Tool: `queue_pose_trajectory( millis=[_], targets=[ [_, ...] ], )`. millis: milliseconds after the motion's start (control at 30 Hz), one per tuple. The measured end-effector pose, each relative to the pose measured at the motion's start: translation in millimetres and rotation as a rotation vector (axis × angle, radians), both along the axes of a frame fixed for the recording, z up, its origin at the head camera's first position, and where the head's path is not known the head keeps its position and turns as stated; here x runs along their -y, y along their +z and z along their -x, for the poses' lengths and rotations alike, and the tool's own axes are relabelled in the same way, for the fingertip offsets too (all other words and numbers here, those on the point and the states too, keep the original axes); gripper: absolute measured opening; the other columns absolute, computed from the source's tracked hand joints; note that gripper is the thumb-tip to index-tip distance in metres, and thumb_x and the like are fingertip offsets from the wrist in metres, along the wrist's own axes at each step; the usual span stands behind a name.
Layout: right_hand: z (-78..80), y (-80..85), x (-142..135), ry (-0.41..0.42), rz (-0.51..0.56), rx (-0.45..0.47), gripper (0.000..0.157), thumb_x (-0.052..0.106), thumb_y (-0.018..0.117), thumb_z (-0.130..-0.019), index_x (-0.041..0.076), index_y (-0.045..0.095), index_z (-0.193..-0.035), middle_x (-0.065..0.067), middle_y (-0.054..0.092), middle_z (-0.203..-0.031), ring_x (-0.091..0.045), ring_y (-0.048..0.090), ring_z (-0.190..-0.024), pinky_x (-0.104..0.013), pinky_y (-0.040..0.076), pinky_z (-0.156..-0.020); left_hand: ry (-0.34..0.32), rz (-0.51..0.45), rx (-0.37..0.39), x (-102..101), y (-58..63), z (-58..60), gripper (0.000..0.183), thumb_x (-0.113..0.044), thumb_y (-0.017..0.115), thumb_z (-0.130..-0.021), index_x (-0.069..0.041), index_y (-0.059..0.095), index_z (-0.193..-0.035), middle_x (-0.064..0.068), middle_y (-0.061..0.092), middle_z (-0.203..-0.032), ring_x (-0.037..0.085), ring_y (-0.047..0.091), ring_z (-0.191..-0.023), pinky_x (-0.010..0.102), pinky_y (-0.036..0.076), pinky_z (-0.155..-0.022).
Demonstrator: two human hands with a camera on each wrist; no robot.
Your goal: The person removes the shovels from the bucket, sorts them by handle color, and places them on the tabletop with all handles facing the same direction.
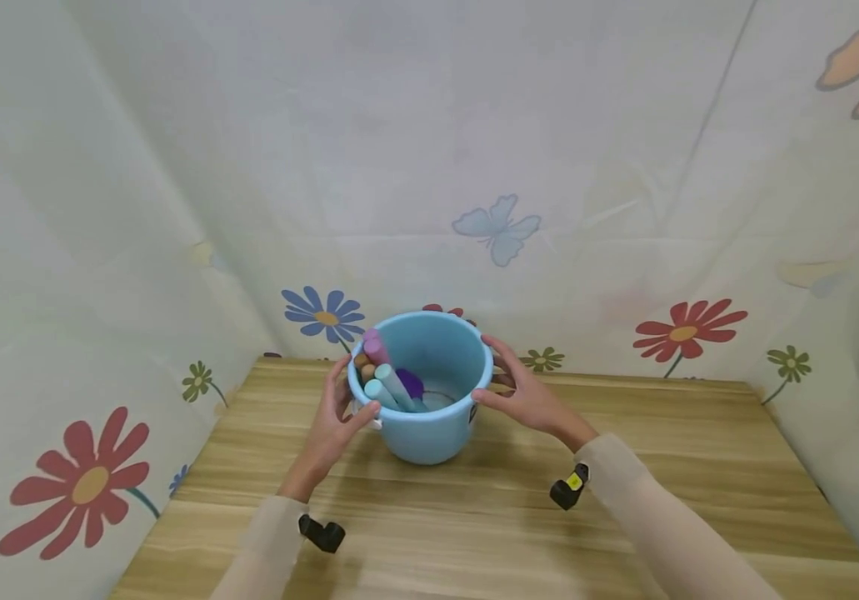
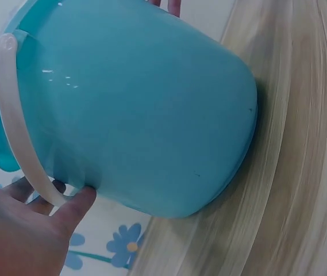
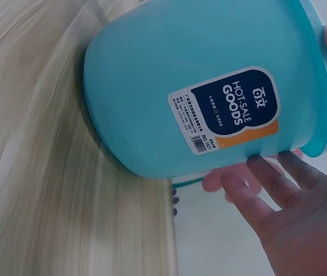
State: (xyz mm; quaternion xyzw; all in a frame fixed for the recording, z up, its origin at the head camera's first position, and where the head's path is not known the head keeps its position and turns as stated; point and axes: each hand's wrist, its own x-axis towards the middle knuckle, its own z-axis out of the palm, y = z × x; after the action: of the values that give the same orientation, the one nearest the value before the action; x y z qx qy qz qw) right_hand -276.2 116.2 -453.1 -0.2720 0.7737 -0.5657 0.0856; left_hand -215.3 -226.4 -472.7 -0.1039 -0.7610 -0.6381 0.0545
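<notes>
Blue bucket [image 1: 425, 440] upright on the desk [image 1: 519, 542], near its back edge, between two hands. Left hand [image 1: 332, 429]: fingers spread apart, curved round the bucket at the rim. Right hand [image 1: 530, 400] on the opposite side: thumb at the rim, other fingers apart and bent round the outer wall.

In the way at the left: a white handle [image 2: 19, 126], curving from its pivot by the rim down to the left hand's fingers. Right side carries a dark-blue, white and orange label [image 3: 226, 109], printed "HOT-SALE GOODS".

Contents lean against the bucket's left inner wall: pink cylinders [image 1: 377, 348], brown cylinders [image 1: 366, 372], pale-blue cylinders [image 1: 393, 383], all round-ended. A purple object [image 1: 410, 383] sits lower, partly covered by the pale-blue ones; full shape cannot be told.

Bucket wall smooth, glossy, plastic-looking, tapering to a rounded base; rim thick and rolled. Desk surface wood-grained, in light and darker streaks.

Close behind and on both sides, pale cloth [image 1: 399, 125] with soft folds, printed with flowers and butterflies. A blue flower [image 1: 326, 317] shows just left of the rim. Pale sleeves [image 1: 646, 500]; a small black device [image 1: 322, 533] at the left wrist, another [image 1: 568, 490] at the right.
</notes>
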Motion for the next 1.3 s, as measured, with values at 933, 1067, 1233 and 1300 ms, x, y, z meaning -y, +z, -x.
queue_pose_trajectory(
  millis=[933,1067,1233,1300],
  targets=[
    [16.7,-2.9,76,0.083,0.090,-0.012,0.091,0.036,0.077,-0.093,0.030,0.020,-0.164,-0.008,0.037,-0.161,-0.041,0.047,-0.139,-0.052,0.050,-0.102,0.061,0.039,0.002,70,3.8,-4.7,0.084,-0.027,0.065,-0.101,-0.029,0.009,-0.164,0.015,0.016,-0.169,0.036,0.014,-0.156,0.066,0.018,-0.118],
    [19.2,-4.2,83,0.096,0.098,-0.012,0.092,0.036,0.077,-0.093,0.028,0.019,-0.164,-0.011,0.036,-0.161,-0.044,0.047,-0.139,-0.052,0.050,-0.102,0.055,0.039,0.002,76,5.2,-5.8,0.084,-0.024,0.064,-0.101,-0.030,0.008,-0.164,0.017,0.018,-0.168,0.038,0.016,-0.155,0.066,0.019,-0.118],
    [21.7,-4.9,90,0.099,0.075,-0.019,0.092,0.040,0.077,-0.093,0.030,0.019,-0.164,-0.006,0.035,-0.162,-0.037,0.048,-0.140,-0.050,0.051,-0.102,0.064,0.042,0.023,82,6.0,-7.4,0.087,-0.023,0.065,-0.100,-0.028,0.006,-0.164,0.018,0.016,-0.169,0.041,0.014,-0.155,0.071,0.017,-0.116],
    [23.2,-6.1,92,0.100,0.065,-0.018,0.091,0.039,0.076,-0.093,0.032,0.019,-0.164,-0.005,0.036,-0.162,-0.035,0.048,-0.140,-0.050,0.051,-0.102,0.073,0.046,0.037,83,5.4,-7.8,0.089,-0.024,0.066,-0.099,-0.028,0.005,-0.164,0.017,0.016,-0.169,0.042,0.012,-0.155,0.074,0.015,-0.114]
  ],
)
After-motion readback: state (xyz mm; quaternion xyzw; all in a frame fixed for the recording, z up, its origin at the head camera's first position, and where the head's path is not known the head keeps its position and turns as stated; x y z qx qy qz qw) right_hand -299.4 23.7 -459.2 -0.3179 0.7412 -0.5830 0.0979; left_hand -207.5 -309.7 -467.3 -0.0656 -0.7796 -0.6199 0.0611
